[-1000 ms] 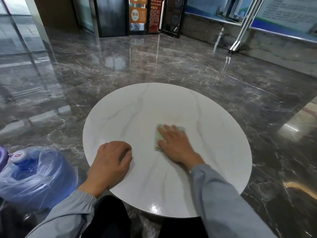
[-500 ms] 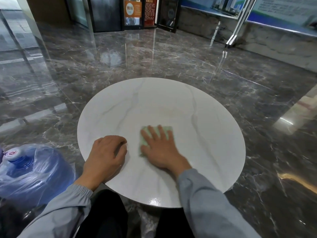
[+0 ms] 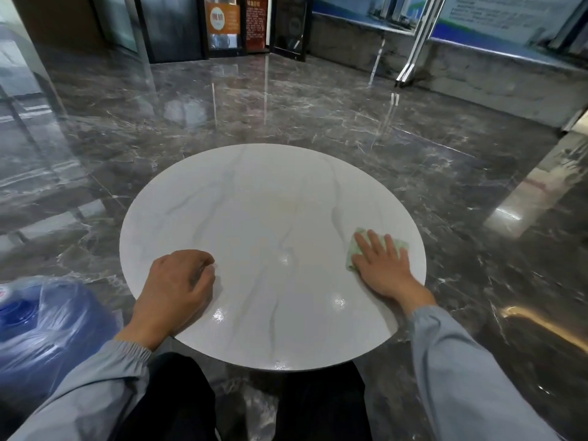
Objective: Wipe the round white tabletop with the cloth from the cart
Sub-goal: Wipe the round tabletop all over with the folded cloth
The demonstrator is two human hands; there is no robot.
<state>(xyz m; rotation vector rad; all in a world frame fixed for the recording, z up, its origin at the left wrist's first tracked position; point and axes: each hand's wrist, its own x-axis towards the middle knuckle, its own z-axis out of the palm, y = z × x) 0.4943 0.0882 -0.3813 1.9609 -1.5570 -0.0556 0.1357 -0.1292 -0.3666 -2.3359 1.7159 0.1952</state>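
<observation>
— Where is the cloth [image 3: 352, 254]?
— Flat on the round white worktop [image 3: 254, 202], close to its right edge. The right hand [image 3: 383, 268] lies over it, fingers straight and spread, palm pressing it down.
— And the other of the two hands?
— The left hand [image 3: 178, 288] rests on the near-left part of the worktop, fingers curled under, gripping nothing.
— Anything beside the worktop?
— A blue water bottle [image 3: 41, 326] wrapped in clear plastic, down on the dark marble floor [image 3: 286, 106] to its left.

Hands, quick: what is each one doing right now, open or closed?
Left hand: closed, fingers curled, empty, resting on tabletop.
Right hand: open, pressing flat on cloth.
</observation>
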